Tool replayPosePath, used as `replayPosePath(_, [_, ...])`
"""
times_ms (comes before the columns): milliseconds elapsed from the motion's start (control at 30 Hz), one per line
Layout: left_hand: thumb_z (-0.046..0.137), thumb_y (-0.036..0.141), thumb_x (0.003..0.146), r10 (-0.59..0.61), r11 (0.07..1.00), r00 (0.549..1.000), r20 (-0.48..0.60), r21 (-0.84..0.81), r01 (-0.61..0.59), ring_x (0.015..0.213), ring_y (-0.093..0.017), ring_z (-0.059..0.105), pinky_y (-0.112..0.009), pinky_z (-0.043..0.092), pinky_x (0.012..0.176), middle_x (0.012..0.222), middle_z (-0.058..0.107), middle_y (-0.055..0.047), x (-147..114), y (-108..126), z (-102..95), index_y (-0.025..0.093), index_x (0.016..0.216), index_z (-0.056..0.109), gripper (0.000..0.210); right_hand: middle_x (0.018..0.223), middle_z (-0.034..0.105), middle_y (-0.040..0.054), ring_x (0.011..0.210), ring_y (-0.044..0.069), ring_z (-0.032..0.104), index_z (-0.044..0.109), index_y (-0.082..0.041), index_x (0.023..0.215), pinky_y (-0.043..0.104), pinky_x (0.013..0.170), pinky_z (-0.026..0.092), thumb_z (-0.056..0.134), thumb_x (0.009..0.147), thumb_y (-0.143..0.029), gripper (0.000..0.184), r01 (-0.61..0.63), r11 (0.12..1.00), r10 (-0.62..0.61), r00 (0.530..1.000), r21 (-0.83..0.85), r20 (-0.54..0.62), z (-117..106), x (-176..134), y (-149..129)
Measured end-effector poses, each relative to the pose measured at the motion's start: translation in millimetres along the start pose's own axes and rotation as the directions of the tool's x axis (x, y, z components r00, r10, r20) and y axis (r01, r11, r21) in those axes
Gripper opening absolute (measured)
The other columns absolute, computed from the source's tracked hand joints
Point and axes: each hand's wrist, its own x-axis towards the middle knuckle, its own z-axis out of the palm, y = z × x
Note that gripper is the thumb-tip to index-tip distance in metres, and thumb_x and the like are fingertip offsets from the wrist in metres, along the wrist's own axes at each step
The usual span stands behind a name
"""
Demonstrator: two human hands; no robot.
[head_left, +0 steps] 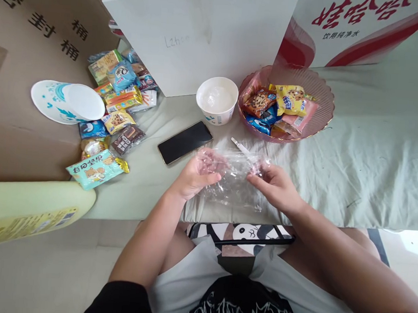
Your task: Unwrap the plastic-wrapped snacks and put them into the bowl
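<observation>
A crinkled clear plastic bag [233,184] stretches between my two hands, above the front edge of the cloth-covered table. My left hand [202,172] grips its left side, thumb laid over the film. On the opposite side, my right hand [273,182] pinches the plastic between thumb and fingers. Through and behind the film shows a slim pen-like stick [241,147], white with a grey tip, its lower end near my right fingers. Just left of my left hand lies a black phone [184,143]. A white paper bowl [217,100] stands behind the bag.
At the back right, a pink ribbed bowl [325,107] holds several wrapped snacks. More snack packets [122,98] pile up at the left beside a tipped paper bowl [67,103]. Cardboard boxes [203,37] wall off the back. A yellow-green container [37,206] lies at the front left.
</observation>
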Motion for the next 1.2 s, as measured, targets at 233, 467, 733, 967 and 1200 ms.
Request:
replayPosePath(233, [0.084,0.047,0.075,-0.113,0.989,0.992,-0.055,0.091,0.118,0.041,-0.011,0.056,-0.02,0.04,0.039,0.058,0.062,0.007,-0.4,1.2,-3.2,0.024,0.093,0.051,0.044,0.059,0.058,-0.0032,0.051,0.013,0.054,0.057,-0.024,0.08,0.026,0.048,0.042,0.071,0.088,-0.053,0.033,-0.028,1.0,0.029,0.997,0.01,-0.073,-2.9,0.2,0.5])
replayPosePath(467, [0.084,0.043,0.069,-0.045,0.992,0.999,0.008,-0.115,0.045,0.046,-0.011,0.054,-0.023,0.043,0.043,0.059,0.061,0.003,-0.6,11.5,-8.6,0.02,0.077,0.062,0.033,0.064,0.058,-0.0024,0.053,0.013,0.05,0.065,-0.025,0.086,0.028,0.051,0.039,0.065,0.087,-0.043,0.018,0.03,0.98,-0.002,0.99,0.194,-0.143,-6.3,-0.5,-2.6])
replayPosePath(733, [0.072,0.043,0.081,0.269,0.834,0.963,-0.005,0.501,-0.23,0.074,-0.019,0.064,-0.033,0.053,0.068,0.077,0.069,-0.006,5.7,1.3,-9.9,0.02,0.068,0.067,0.027,0.058,0.055,0.0002,0.054,0.014,0.044,0.062,-0.022,0.064,0.03,0.053,0.034,0.06,0.087,-0.05,0.036,-0.046,0.995,0.027,0.979,-0.093,-0.201,-7.9,0.1,-6.2])
replayPosePath(967, [0.071,0.026,0.085,0.703,0.413,0.711,-0.023,0.827,-0.382,0.091,-0.021,0.063,-0.037,0.055,0.084,0.096,0.064,-0.005,-7.9,-13.4,7.6,0.024,0.094,0.064,0.011,0.089,0.067,0.0006,0.076,0.019,0.063,0.057,-0.028,0.113,0.034,0.072,0.051,0.071,0.081,-0.026,0.035,0.114,0.966,-0.194,0.913,-0.234,-0.358,10.0,-5.6,2.9])
replayPosePath(1200, [0.073,0.058,0.085,0.265,0.837,0.963,0.045,0.486,-0.253,0.137,-0.033,0.055,-0.047,0.046,0.112,0.148,0.056,-0.016,-13.1,-35.0,26.3,0.023,0.144,0.045,0.074,0.113,0.071,0.0097,0.108,0.025,0.069,0.052,-0.024,0.078,0.041,0.091,0.054,0.063,0.093,-0.026,0.018,0.369,0.904,-0.382,0.924,-0.214,-0.018,25.9,-13.4,-1.1])
